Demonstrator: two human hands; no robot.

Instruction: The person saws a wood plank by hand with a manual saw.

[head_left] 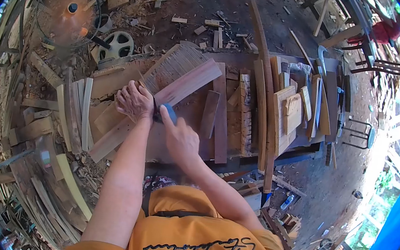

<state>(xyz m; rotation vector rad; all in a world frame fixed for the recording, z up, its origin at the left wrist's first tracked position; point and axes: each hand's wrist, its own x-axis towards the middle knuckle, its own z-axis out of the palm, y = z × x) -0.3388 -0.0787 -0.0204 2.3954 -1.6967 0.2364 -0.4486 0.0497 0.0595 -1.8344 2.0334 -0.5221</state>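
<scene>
My left hand (136,101) lies across a long plank (190,81), its fingers bent over the far edge and gripping it. The plank runs diagonally over the workbench and passes beneath this hand. Close to my left wrist, my right hand (181,138) is closed around a blue-handled tool (167,114), its index finger stretched along the handle. The tool's working end is hidden, so its kind cannot be made out. Beyond my hands, a ribbed wooden panel (174,68) lies against the plank.
Reddish boards (220,122) and a rough-edged strip (245,113) lie right of my hands. Stacked offcuts (291,113) fill the bench's right part. A wire-guarded fan (69,14) stands far left, near a spoked wheel (116,46). A person in red (385,31) is at far right.
</scene>
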